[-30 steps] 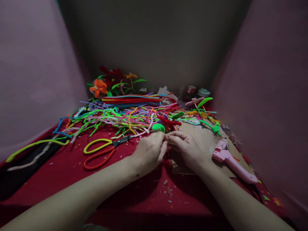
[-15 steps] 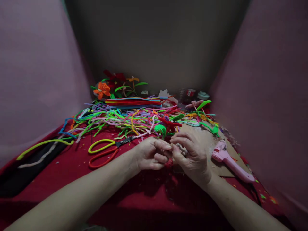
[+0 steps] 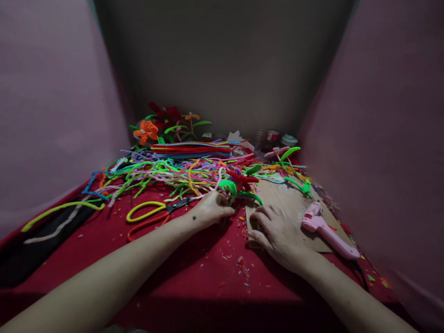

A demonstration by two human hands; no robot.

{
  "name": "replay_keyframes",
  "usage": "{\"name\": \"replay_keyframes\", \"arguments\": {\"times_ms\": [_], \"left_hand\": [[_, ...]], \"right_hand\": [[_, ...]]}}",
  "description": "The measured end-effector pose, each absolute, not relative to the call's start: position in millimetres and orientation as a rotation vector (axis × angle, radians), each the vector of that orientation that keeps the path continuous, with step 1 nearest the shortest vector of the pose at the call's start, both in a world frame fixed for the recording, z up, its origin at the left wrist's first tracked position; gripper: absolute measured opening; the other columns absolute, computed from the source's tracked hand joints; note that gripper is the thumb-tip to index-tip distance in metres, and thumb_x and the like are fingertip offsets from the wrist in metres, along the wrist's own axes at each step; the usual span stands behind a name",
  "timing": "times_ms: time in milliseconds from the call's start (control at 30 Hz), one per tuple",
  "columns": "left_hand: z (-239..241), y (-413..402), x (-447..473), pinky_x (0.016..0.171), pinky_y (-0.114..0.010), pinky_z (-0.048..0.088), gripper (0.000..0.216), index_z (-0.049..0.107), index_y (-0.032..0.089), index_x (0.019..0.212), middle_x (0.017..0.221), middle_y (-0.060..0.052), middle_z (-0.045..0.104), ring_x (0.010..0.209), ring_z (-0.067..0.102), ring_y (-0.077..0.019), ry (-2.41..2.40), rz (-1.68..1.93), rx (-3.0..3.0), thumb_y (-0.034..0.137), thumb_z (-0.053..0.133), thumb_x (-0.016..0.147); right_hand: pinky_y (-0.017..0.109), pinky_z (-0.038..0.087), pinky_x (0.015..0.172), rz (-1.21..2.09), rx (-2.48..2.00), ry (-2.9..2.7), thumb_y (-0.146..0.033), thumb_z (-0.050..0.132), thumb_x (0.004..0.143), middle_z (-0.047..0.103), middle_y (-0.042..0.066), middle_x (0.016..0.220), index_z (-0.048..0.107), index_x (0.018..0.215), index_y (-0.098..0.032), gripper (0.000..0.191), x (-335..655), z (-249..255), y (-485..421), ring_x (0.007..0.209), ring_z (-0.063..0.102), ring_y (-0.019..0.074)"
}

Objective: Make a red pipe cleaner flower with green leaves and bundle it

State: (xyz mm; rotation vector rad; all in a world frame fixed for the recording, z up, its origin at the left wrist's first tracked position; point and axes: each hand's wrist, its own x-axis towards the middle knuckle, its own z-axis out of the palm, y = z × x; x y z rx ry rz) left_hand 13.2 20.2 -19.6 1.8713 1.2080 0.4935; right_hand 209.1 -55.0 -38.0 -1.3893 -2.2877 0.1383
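Observation:
My left hand [image 3: 211, 211] rests on the red cloth [image 3: 194, 273] at the near edge of a tangled pile of coloured pipe cleaners [image 3: 173, 172]. Its fingers are curled together just below a green pipe cleaner loop [image 3: 229, 186] and a red pipe cleaner flower [image 3: 243, 178]. What the fingers pinch is hidden. My right hand [image 3: 274, 227] lies palm down on the left part of a brown cardboard sheet [image 3: 294, 199], its fingers spread and slightly bent, holding nothing.
Scissors [image 3: 147, 215] with yellow and orange handles lie left of my left hand. A pink glue gun [image 3: 326, 231] lies on the cardboard's right side. Finished pipe cleaner flowers [image 3: 149, 130] and small jars [image 3: 279, 138] stand at the back. Pink walls close in on both sides.
My hands were together, pinching a small piece between them. They have since parted: the left moved up to the pile's edge, and the right dropped flat onto the cardboard.

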Motion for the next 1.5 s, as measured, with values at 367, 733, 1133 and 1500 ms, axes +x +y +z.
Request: {"name": "replay_keyframes", "arguments": {"times_ms": [367, 733, 1133, 1500], "left_hand": [[18.6, -7.7, 16.1, 0.033, -0.018, 0.03, 0.018, 0.052, 0.014, 0.069, 0.044, 0.006, 0.045, 0.031, 0.036, -0.0049, 0.814, 0.684, 1.449, 0.03, 0.053, 0.077], [20.9, -4.2, 18.7, 0.032, -0.018, 0.03, 0.018, 0.06, 0.013, 0.076, 0.042, 0.005, 0.045, 0.031, 0.037, -0.0059, 0.886, 0.872, 1.504, 0.031, 0.057, 0.074], [11.2, 16.0, 8.6, 0.04, -0.018, 0.03, 0.014, 0.061, 0.013, 0.067, 0.055, 0.002, 0.053, 0.044, 0.041, -0.0059, 0.753, 1.216, 1.276, 0.025, 0.068, 0.065], [18.2, 22.1, 9.6, 0.038, -0.018, 0.033, 0.023, 0.06, 0.014, 0.072, 0.052, 0.002, 0.055, 0.04, 0.042, -0.0064, 0.701, 1.196, 1.196, 0.036, 0.066, 0.068]], "right_hand": [[0.028, 0.045, 0.062, 1.378, -0.974, -1.192, -0.034, 0.06, 0.075, 0.066, 0.003, 0.078, 0.064, 0.094, -0.019, 0.025, 172.5, -3.6, -35.1, 0.068, 0.06, 0.0167], [0.028, 0.041, 0.063, 1.234, -0.758, -1.195, -0.028, 0.061, 0.072, 0.063, 0.0, 0.064, 0.067, 0.071, -0.018, 0.011, 151.2, 16.2, -14.2, 0.062, 0.054, 0.0152], [0.025, 0.037, 0.053, 1.059, -0.835, -1.252, -0.027, 0.052, 0.079, 0.049, -0.004, 0.049, 0.052, 0.059, -0.019, 0.021, 136.8, 8.4, -10.4, 0.048, 0.045, 0.011], [0.02, 0.024, 0.04, 1.507, -0.628, -0.944, -0.027, 0.062, 0.074, 0.049, -0.004, 0.055, 0.053, 0.069, -0.017, 0.015, 138.6, -12.8, -11.6, 0.043, 0.038, 0.006]]}}
